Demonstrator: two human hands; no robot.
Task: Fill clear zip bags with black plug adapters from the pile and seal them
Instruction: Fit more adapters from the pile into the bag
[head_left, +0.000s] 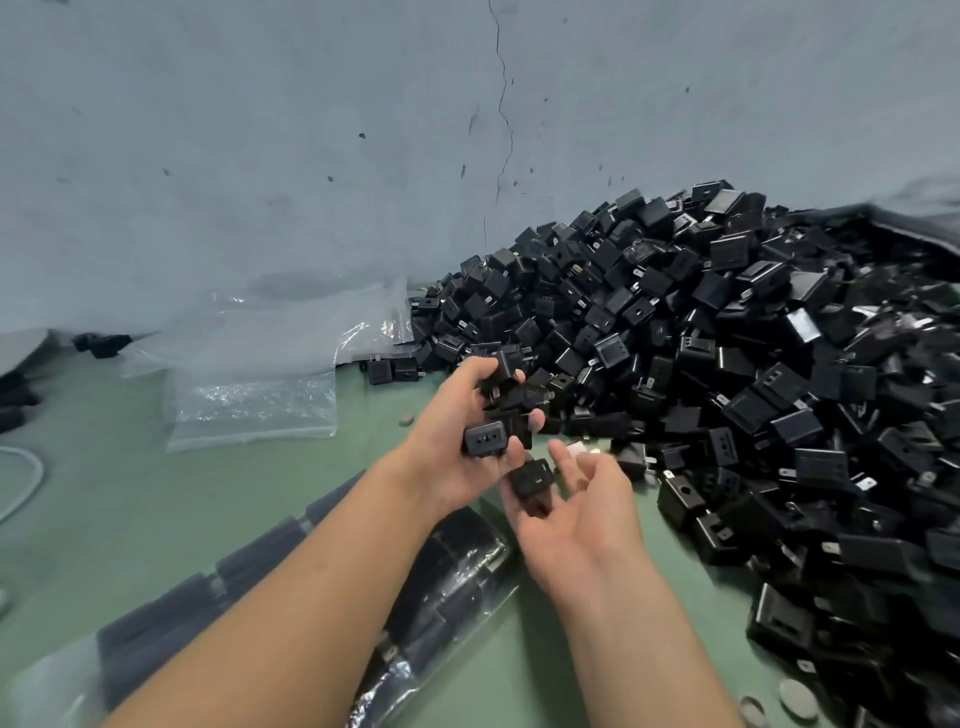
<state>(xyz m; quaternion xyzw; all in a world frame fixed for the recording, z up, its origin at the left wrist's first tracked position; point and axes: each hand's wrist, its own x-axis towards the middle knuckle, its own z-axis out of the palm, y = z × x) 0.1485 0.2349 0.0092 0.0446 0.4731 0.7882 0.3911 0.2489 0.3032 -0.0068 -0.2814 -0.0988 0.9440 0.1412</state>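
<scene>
Evidently this is the gathering step: a clutch of small black plastic plug adapters (506, 402) sits mid-frame, gripped in the curled left hand (457, 452). Just below, the right hand (582, 512) lies palm up, fingers loosely spread, one adapter (531, 480) resting across them. The loose pile (753, 389) fills the right; empty clear zip bags (249, 410) lie centre-left, probably the next reach.

The green surface (130, 499) carries a big pile of adapters (753, 364) from 1 to 5 o'clock. Empty bags (249, 405) lie at 10 o'clock, filled bags (457, 566) at 7, a white cable (31, 478) at 9 and grey discs (797, 699) at 5.
</scene>
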